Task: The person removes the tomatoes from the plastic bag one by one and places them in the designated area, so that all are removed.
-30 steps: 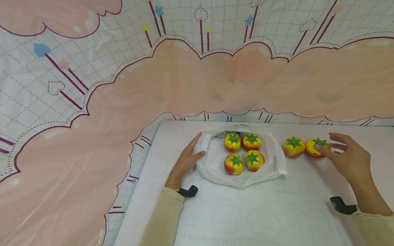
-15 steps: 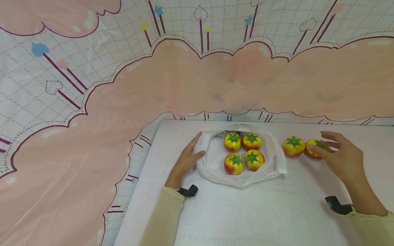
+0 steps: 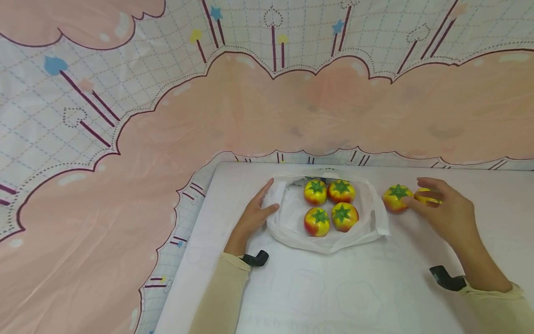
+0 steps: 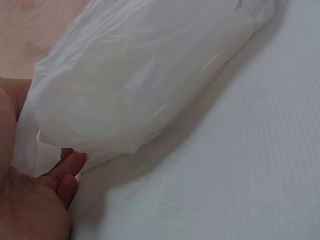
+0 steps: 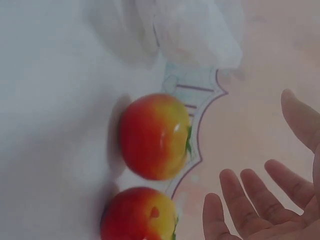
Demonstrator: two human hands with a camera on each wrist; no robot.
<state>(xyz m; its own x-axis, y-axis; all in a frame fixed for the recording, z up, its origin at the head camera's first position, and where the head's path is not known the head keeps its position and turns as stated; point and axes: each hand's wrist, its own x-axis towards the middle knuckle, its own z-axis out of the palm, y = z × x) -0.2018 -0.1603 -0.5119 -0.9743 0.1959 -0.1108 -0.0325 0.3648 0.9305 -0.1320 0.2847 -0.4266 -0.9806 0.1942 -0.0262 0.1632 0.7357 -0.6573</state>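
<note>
Inside a white plastic bag (image 3: 329,243) lie several yellow-red tomatoes (image 3: 316,222) with green star-shaped tops. My left hand (image 3: 249,218) touches the bag's left edge, fingers fairly straight; in the left wrist view the bag (image 4: 115,95) lies against the hand (image 4: 35,205). To the right of the bag sit two more tomatoes side by side, the nearer one (image 3: 397,198) and the farther one (image 3: 428,196), partly covered by my right hand (image 3: 450,215). The right wrist view shows that hand (image 5: 270,210) with fingers spread beside both tomatoes (image 5: 155,136), gripping neither.
A white table (image 3: 333,287) with faint printed outlines carries everything. Behind and left of it hangs a peach and white patterned cloth (image 3: 258,111). Each wrist wears a black device, the left one (image 3: 256,258) and the right one (image 3: 447,278).
My right hand has moved left, from the farther tomato toward the nearer one. The left hand, the bag and the tomatoes stay in place.
</note>
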